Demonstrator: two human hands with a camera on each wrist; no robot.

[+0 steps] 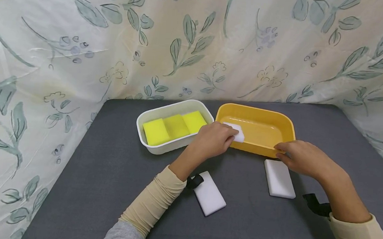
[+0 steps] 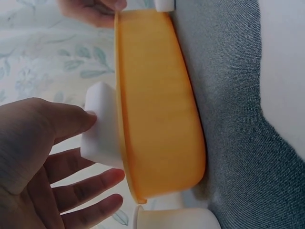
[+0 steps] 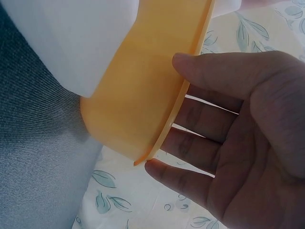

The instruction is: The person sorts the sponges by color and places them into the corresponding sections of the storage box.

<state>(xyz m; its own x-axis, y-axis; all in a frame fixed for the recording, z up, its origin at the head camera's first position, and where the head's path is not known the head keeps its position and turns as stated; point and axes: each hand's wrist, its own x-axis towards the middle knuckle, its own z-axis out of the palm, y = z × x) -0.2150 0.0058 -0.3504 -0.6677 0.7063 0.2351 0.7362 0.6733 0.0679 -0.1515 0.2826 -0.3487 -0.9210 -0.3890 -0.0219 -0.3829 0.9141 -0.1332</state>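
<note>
My left hand (image 1: 214, 137) pinches a white sponge block (image 1: 236, 132) between thumb and fingers, over the near left rim of a yellow tub (image 1: 265, 119). In the left wrist view the thumb presses the face of that white block (image 2: 101, 126), which stands partly above the tub's rim. My right hand (image 1: 300, 156) grips the tub's near right rim. The right wrist view shows its thumb on the outer wall of the tub (image 3: 138, 81) and the other fingers over the rim. Two more white blocks lie on the table, one (image 1: 209, 193) by the left wrist, another (image 1: 279, 178) below the right hand.
Left of the yellow tub stands a white tub (image 1: 167, 150) with yellow sponges (image 1: 175, 128) in a row inside. Both tubs stand near the far edge of the dark cloth-covered table (image 1: 106, 187). A leaf-patterned curtain (image 1: 196, 45) hangs behind and to the sides.
</note>
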